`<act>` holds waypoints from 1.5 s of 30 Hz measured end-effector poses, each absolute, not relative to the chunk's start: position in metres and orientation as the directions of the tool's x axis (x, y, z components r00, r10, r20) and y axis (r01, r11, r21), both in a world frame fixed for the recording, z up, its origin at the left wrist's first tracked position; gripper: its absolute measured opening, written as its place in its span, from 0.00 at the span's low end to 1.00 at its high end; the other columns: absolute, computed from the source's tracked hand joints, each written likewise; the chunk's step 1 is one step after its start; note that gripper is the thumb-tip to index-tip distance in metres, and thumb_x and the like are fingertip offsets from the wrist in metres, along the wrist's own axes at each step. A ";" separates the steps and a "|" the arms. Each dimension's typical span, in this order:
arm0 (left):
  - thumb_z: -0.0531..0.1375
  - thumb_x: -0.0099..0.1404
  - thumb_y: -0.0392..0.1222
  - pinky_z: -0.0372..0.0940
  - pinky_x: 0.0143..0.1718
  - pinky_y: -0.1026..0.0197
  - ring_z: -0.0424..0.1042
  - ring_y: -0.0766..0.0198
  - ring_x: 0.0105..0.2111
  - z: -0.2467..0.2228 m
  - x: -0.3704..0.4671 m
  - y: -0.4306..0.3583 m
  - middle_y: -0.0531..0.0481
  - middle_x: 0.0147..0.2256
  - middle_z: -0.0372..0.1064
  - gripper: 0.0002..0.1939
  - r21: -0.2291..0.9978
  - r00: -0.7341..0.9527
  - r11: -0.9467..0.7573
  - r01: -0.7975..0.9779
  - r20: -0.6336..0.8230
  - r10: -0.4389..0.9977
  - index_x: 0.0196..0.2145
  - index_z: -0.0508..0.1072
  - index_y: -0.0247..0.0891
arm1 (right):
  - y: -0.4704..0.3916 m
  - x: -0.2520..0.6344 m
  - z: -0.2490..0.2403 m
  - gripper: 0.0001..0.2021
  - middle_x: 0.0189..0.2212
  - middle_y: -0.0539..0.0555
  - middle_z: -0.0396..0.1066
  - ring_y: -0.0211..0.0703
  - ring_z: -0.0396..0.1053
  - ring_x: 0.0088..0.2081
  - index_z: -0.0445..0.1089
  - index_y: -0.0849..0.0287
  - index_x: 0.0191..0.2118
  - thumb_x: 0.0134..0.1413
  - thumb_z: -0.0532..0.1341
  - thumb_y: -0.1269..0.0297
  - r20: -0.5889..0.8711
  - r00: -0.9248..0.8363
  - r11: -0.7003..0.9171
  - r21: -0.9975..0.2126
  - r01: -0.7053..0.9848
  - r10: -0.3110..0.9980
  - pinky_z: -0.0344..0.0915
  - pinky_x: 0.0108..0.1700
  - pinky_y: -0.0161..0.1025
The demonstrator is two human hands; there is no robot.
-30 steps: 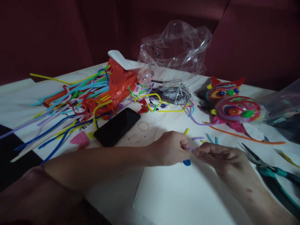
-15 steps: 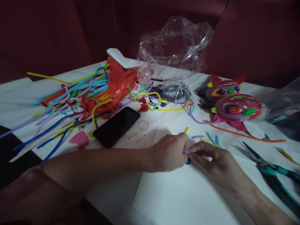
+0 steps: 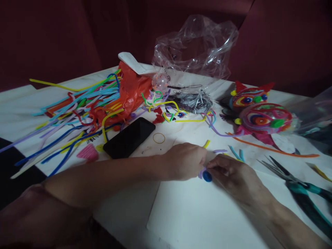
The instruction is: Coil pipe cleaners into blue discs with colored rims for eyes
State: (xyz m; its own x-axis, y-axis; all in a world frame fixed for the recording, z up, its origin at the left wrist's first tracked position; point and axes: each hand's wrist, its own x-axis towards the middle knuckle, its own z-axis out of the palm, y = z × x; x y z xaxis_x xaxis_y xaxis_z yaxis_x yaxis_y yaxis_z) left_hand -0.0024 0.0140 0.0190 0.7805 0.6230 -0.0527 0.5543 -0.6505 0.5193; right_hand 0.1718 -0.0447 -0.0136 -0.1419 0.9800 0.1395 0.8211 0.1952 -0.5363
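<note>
In the head view, to the right of the phone (image 3: 129,137) and nearer us, our left hand (image 3: 187,162) and right hand (image 3: 230,174) pinch a purple strip (image 3: 200,173) beside a blue coil (image 3: 207,176).

Dim light, dark red backdrop (image 3: 52,41) behind a pale table (image 3: 18,107).

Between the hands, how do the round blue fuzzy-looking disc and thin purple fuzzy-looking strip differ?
Colour: the blue disc is dark; the purple strip is pale. Shape: the disc is round; the strip is narrow. Position: in the picture, the disc shows right of the strip. Both look small, between the left hand and right hand.
</note>
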 end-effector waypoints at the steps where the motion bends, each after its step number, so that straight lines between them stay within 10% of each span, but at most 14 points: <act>1: 0.54 0.56 0.35 0.54 0.25 0.65 0.67 0.64 0.28 0.021 -0.003 0.016 0.52 0.26 0.69 0.04 0.500 0.790 -0.670 0.548 -0.044 0.612 0.29 0.68 0.38 | -0.045 0.171 -0.013 0.12 0.26 0.49 0.67 0.41 0.64 0.26 0.71 0.53 0.27 0.49 0.51 0.58 0.141 -0.147 0.200 -0.533 0.822 0.979 0.57 0.23 0.34; 18: 0.58 0.58 0.42 0.59 0.29 0.63 0.71 0.61 0.33 0.013 0.002 0.009 0.52 0.32 0.71 0.07 0.384 0.860 -0.788 0.481 -0.032 0.510 0.34 0.69 0.38 | -0.044 0.169 -0.013 0.11 0.24 0.49 0.63 0.39 0.61 0.26 0.67 0.56 0.27 0.50 0.48 0.64 0.203 -0.245 0.300 -0.319 0.899 0.948 0.53 0.24 0.33; 32: 0.55 0.60 0.43 0.59 0.28 0.62 0.71 0.61 0.32 0.009 0.002 0.005 0.50 0.31 0.72 0.08 0.291 0.854 -0.821 0.491 0.023 0.519 0.36 0.70 0.38 | -0.044 0.190 -0.006 0.14 0.30 0.51 0.69 0.41 0.65 0.27 0.72 0.55 0.32 0.51 0.52 0.55 0.046 -0.172 0.167 -0.576 0.800 0.984 0.61 0.26 0.34; 39: 0.56 0.59 0.42 0.60 0.29 0.62 0.71 0.60 0.33 0.006 0.001 0.006 0.51 0.33 0.72 0.21 0.325 0.848 -0.817 0.476 0.076 0.524 0.51 0.61 0.42 | -0.053 0.190 -0.007 0.13 0.30 0.50 0.68 0.40 0.64 0.26 0.71 0.53 0.35 0.55 0.50 0.57 0.045 -0.232 0.224 -0.493 0.841 0.972 0.60 0.25 0.34; 45: 0.55 0.59 0.41 0.59 0.27 0.62 0.70 0.60 0.31 0.008 0.002 0.006 0.52 0.31 0.71 0.11 0.307 0.855 -0.824 0.476 0.058 0.516 0.41 0.67 0.41 | -0.057 0.181 -0.009 0.13 0.31 0.49 0.66 0.39 0.65 0.29 0.71 0.50 0.34 0.57 0.49 0.60 0.112 -0.288 0.308 -0.408 0.859 0.951 0.59 0.26 0.33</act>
State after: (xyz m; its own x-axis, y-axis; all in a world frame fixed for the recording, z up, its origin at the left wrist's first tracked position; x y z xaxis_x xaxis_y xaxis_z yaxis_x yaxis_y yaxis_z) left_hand 0.0015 0.0056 0.0079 0.8549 0.5156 0.0580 0.4762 -0.8241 0.3066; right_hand 0.1812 -0.0571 -0.0089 -0.2880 0.9511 0.1119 0.8592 0.3082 -0.4084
